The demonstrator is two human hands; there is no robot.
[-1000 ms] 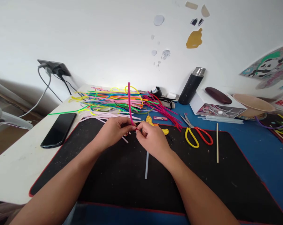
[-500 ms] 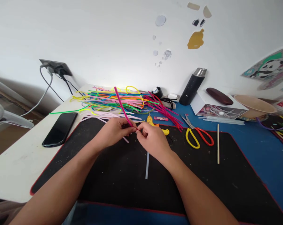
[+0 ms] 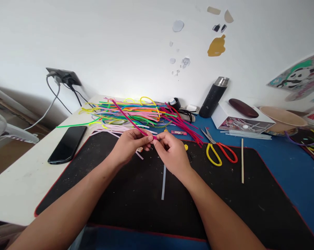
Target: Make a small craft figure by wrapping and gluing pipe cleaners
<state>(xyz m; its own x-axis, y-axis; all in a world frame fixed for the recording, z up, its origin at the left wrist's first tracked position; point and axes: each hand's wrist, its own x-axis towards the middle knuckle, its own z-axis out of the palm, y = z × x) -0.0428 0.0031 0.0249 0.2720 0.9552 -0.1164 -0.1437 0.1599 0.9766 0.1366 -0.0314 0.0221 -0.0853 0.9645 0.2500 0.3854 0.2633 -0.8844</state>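
Note:
A magenta pipe cleaner [image 3: 129, 118] is pinched between my two hands above the black mat [image 3: 136, 205]. My left hand [image 3: 131, 144] is closed on it near its lower end, and its long free part slants up and to the left. With thumb and forefinger, my right hand [image 3: 171, 149] grips the short end right beside the left fingertips. Behind my right hand a yellow glue gun [image 3: 186, 147] is mostly hidden. From below that hand a translucent glue stick [image 3: 163, 184] extends toward me on the mat.
Many coloured pipe cleaners [image 3: 131, 111] lie heaped at the back. To the left rests a phone [image 3: 67, 144]. Scissors [image 3: 215, 147] and a pale stick [image 3: 242, 161] lie to the right. A black flask [image 3: 213, 99] stands near a white box [image 3: 240, 118] by the wall.
The pipe cleaner's free part has tipped further left and lower. My hands have shifted slightly, and the right one covers more of the glue gun.

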